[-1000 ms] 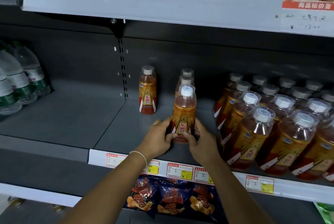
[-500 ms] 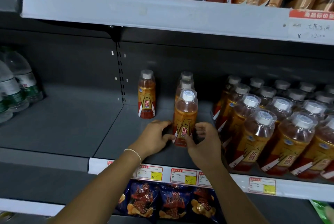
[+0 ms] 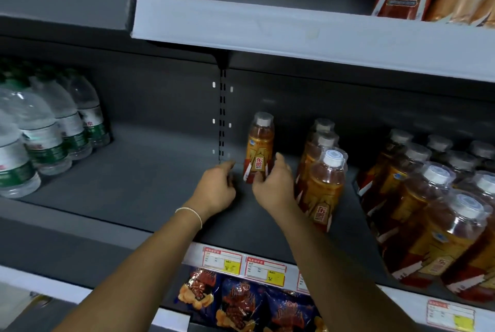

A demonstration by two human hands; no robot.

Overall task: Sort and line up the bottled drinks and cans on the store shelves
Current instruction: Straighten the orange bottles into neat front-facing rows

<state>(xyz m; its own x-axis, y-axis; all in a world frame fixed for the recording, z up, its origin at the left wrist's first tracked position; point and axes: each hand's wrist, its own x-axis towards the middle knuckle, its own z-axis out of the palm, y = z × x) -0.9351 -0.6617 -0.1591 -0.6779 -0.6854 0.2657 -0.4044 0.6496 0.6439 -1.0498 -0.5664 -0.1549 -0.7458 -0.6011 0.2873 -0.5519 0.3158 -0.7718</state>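
While the lone orange bottle (image 3: 259, 144) stands upright near the back of the grey shelf (image 3: 134, 184), both hands are gathered at its foot. The right hand (image 3: 276, 187) reaches in from the bottle's right and pinches its lower label: the thumb rises along the right side, and a fingertip (image 3: 257, 177) lies on the front of the red band at the base. The left hand (image 3: 214, 189) sits just left of the bottle, fingers loosely curled and holding nothing, with a narrow dark gap between its fingertips and the label; a thin pale bracelet (image 3: 190, 211) circles that wrist. Just right of the bottle, beyond the right hand, a file of three like bottles (image 3: 325, 187) runs from back to front, the front one with a white cap and standing nearer the shelf edge than the lone bottle. Further right of it, well apart, a dense block of the same drink (image 3: 434, 211) fills the shelf in several rows. Far to the bottle's left stand clear water bottles (image 3: 42, 133) with green-and-white labels. Below and in front of the bottle, price tags (image 3: 222, 262) line the shelf lip, and snack bags (image 3: 241, 302) show under them.
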